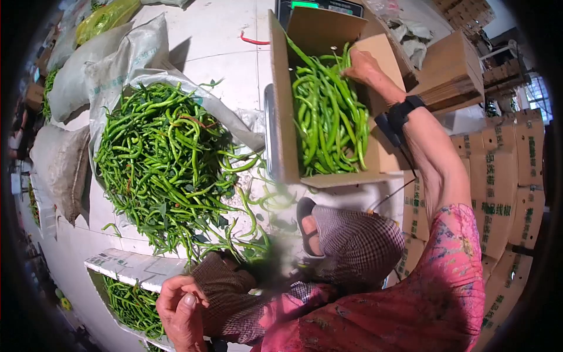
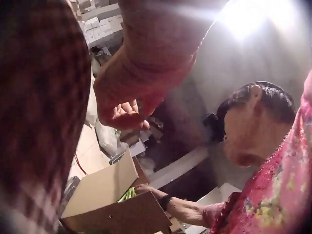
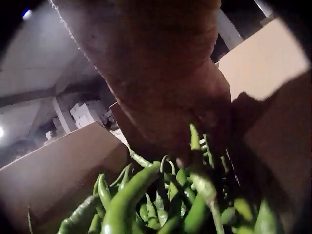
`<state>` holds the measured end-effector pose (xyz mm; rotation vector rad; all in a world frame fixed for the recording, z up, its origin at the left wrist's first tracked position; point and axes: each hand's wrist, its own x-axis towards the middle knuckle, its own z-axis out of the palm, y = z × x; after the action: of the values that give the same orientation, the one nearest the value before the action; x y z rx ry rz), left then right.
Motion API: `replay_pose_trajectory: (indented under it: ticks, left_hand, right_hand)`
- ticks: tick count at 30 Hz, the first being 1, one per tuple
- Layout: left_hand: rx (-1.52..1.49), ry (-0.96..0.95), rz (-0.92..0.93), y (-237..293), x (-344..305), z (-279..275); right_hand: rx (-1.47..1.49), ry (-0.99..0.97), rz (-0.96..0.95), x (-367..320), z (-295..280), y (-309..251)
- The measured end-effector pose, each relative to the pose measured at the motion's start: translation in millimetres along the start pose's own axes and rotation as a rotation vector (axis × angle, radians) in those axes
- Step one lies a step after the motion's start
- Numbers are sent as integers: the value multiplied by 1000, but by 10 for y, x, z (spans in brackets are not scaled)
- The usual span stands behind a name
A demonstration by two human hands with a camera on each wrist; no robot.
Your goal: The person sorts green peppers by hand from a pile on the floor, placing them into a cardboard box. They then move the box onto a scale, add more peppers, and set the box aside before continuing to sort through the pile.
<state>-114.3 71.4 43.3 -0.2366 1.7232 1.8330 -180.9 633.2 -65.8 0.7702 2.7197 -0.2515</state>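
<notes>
This is an indoor packing area for vegetables, perhaps in a warehouse. A large heap of green peppers [image 1: 164, 158] lies on an opened sack on the pale tiled floor [image 1: 223, 35], with stuffed woven sacks [image 1: 61, 164] to its left. An open cardboard box [image 1: 346, 179] of peppers stands at a scale [image 1: 302, 5] with a lit green display. On the right, printed cartons [image 1: 501, 176] are stacked beside flattened cardboard [image 1: 448, 76], and more boxes rise at the far right. A white box [image 1: 132, 270] at near left also holds peppers.
</notes>
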Motion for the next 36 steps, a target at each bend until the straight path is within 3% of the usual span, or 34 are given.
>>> replay_pose_trajectory:
  ticks: [1,6,8,9,13,16,17,18,19,20,21,22,25,28,30,33,34,35,36]
  left_hand:
    - [21,45,36,-13,42,-4]
    - [75,98,-36,133,168,-127]
    - [94,146,116,-11,359,-295]
    - [83,161,88,-8,426,-358]
    - [5,220,18,-122,663,-576]
    - [74,271,-57,-262,737,-724]
    - [80,284,-85,-324,763,-803]
    - [77,283,-95,-393,795,-876]
    - [56,285,-109,-462,827,-945]
    - [37,286,-124,-528,857,-1004]
    - [58,272,-127,-591,892,-1048]
    - [56,262,-136,-655,953,-1078]
    - [97,236,-134,-777,1082,-1091]
    - [163,204,-99,-833,1133,-1063]
    - [199,213,-118,-904,1127,-1116]
    - [176,223,-158,-1028,1102,-1213]
    - [174,225,-158,-1104,1101,-1280]
    - [165,211,-175,-1189,1092,-1354]
    - [156,199,-195,-1281,1086,-1419]
  right_hand:
    - [-16,181,-7,113,-24,20]
    - [-139,91,39,131,-290,-395]
    - [196,213,-201,521,-175,-342]
    - [195,184,-241,683,-83,-381]
    - [255,100,-199,916,242,-605]
    - [333,81,-218,920,125,-563]
    - [457,184,-326,832,39,-536]
    - [574,223,-350,778,-63,-498]
    - [626,385,-348,724,-160,-450]
    - [918,472,-445,484,-346,-561]
    - [994,505,-294,208,-583,-637]
    - [1053,666,-378,232,-624,-585]
    - [1194,747,-367,-55,-905,-625]
    - [1345,712,-336,-109,-895,-415]
    - [1365,510,-139,-27,-740,-211]
    - [1049,279,21,-194,-378,-107]
    - [839,53,4,-157,-275,-182]
    - [709,-43,76,-324,-110,-199]
    - [626,40,-9,-281,313,-109]
